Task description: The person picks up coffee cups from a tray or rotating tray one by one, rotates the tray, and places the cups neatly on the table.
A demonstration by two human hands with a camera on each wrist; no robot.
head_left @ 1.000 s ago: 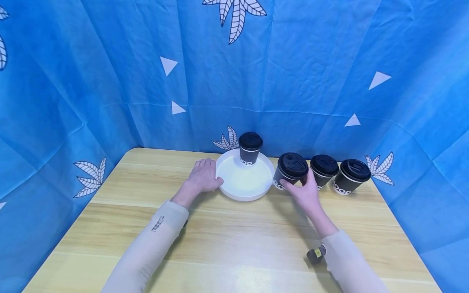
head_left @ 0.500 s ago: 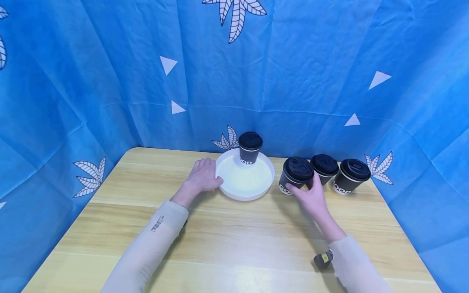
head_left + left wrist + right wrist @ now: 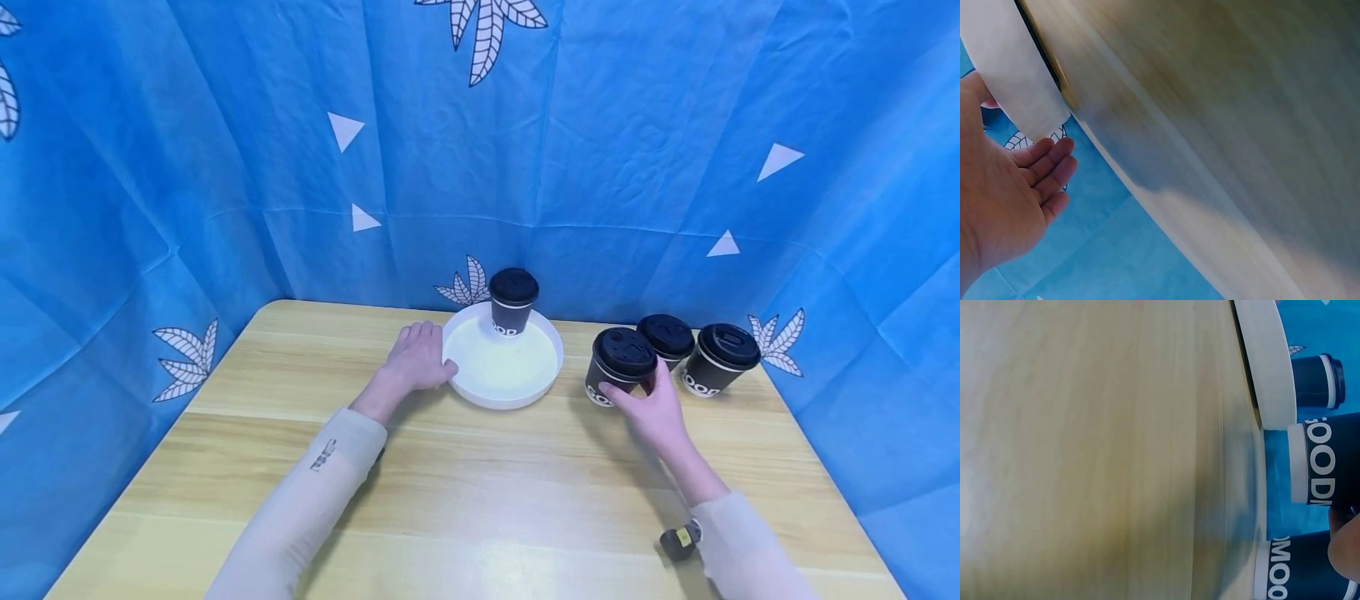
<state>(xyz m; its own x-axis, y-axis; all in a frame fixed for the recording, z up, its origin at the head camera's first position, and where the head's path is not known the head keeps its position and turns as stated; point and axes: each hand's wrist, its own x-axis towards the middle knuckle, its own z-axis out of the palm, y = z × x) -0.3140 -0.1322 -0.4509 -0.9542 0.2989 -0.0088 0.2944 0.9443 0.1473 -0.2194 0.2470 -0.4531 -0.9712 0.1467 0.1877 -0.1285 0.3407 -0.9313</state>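
My left hand point(image 3: 416, 358) grips the left rim of a round white tray point(image 3: 467, 392); the left wrist view has fingers point(image 3: 1054, 172) outside the tray wall point(image 3: 1010, 62), and the thumb is partly hidden behind it. A lidded black paper coffee cup point(image 3: 512, 315) stands upright at the back of the tray. To the tray's right, my right hand point(image 3: 658, 408) holds a second black coffee cup point(image 3: 606, 377) by its side, thumb in front. In the right wrist view that cup point(image 3: 1322, 462) is raised off the table, its base showing. Its far side is hidden.
Two more lidded black coffee cups, a middle one point(image 3: 667, 335) and a right one point(image 3: 716, 362), stand on the wooden table point(image 3: 480, 500) just right of the held cup. A blue curtain point(image 3: 637, 150) hangs close behind the table's back edge.
My right hand has moved right and slightly nearer with its coffee cup, away from the tray and now partly in front of the middle cup. The left hand and tray have stayed put.
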